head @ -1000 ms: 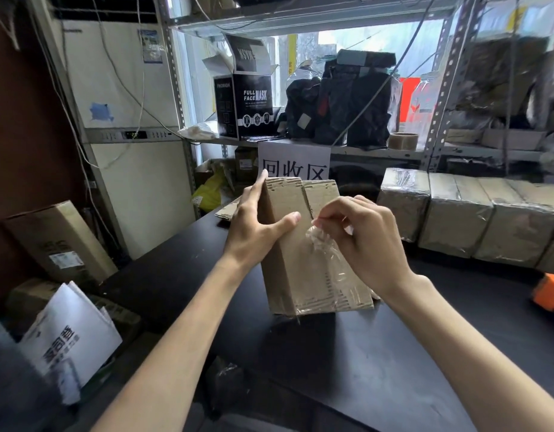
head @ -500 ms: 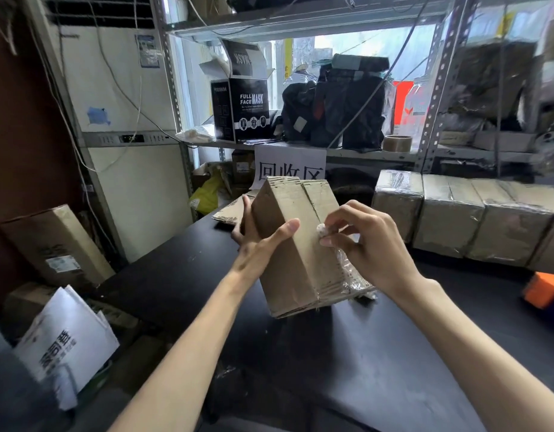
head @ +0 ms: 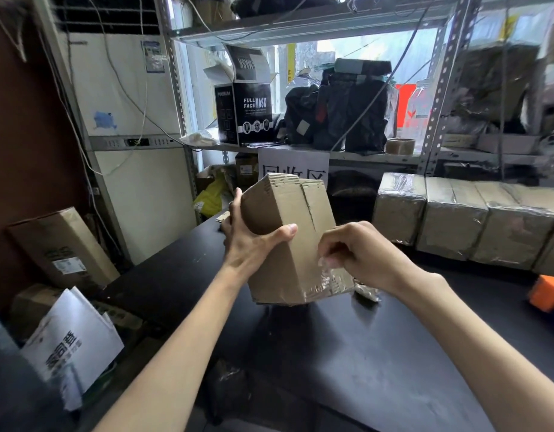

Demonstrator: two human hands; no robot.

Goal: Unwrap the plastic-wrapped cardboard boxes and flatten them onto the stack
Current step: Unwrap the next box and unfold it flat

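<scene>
A bundle of folded cardboard boxes (head: pixel 288 232) stands tilted on the black table (head: pixel 347 353), its lower corner down. My left hand (head: pixel 253 241) grips its left side, thumb across the near face and fingers behind. Clear plastic wrap (head: pixel 328 280) clings only to the bundle's lower right part. My right hand (head: pixel 359 254) pinches that wrap at the bundle's right edge. A few flattened boxes (head: pixel 223 217) lie on the table behind my left hand, mostly hidden.
A row of plastic-wrapped bundles (head: pixel 456 219) lines the table's back right. An orange object (head: pixel 548 296) sits at the right edge. Metal shelving (head: pixel 437 88) with a black mask box (head: pixel 247 113) and a tape roll (head: pixel 400 146) stands behind. Cartons and papers (head: pixel 73 344) lie lower left.
The bundle has tipped over to the left. My right hand has dragged the wrap down its right side, from near the top to the lower part. My left hand keeps its grip.
</scene>
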